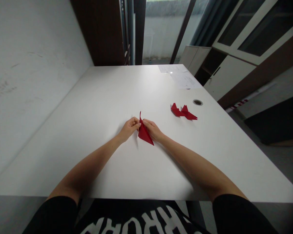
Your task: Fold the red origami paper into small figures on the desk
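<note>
Between my two hands is a folded piece of red paper [145, 134], with a narrow point sticking up and a wider pointed end toward the lower right. My left hand [131, 126] pinches its left side near the upright point. On the other side, my right hand [151, 128] is closed around the paper's right edge, and its fingers are partly hidden behind the paper. Farther back to the right, two folded red paper figures, one on the left [176, 110] and one on the right [188, 114], lie side by side on the white table [107, 97].
A round cable hole [197, 102] is set in the tabletop beyond the paper figures. White sheets [184, 79] lie at the far right corner. A wall [34, 71] runs along the left edge, and white cabinets [228, 76] stand beyond the table on the right.
</note>
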A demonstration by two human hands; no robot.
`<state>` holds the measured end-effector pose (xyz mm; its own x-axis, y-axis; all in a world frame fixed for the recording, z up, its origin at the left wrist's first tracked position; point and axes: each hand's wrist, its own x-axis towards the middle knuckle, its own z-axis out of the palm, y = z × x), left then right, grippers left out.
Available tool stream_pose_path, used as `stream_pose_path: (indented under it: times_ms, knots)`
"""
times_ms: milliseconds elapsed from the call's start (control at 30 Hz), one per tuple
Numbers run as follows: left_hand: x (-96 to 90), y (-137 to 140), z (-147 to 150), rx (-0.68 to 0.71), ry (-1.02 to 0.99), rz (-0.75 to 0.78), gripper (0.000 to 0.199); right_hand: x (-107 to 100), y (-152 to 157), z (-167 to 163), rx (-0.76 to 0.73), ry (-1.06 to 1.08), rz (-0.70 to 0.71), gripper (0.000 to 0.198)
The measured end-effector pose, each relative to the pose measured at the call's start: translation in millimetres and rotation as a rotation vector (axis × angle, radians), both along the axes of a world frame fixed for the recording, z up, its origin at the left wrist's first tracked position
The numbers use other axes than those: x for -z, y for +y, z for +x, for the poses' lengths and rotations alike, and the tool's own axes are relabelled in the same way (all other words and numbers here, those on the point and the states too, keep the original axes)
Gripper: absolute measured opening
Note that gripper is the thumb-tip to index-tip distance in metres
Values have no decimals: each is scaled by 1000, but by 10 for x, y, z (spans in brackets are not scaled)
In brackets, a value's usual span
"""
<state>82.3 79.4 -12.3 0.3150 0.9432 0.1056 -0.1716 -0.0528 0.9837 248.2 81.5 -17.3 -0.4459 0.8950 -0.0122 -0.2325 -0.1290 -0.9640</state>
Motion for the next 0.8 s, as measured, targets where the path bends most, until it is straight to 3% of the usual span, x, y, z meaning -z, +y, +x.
stream_pose_path:
  times_ms: [233,567,667,800]
  knots:
    - [2,8,10,-17,2,4,30,1,47,26,15,-22,13,25]
    - [-159,-104,22,-251,425,181,14,-142,15,112,366,-457,532,4]
    - [-151,-92,5,-331,525,210,28,-176,-25,102,357,-471,624,4]
    - [-85,-54,-15,-393,523,227,33,-169,-70,78,319,-449,627,5]
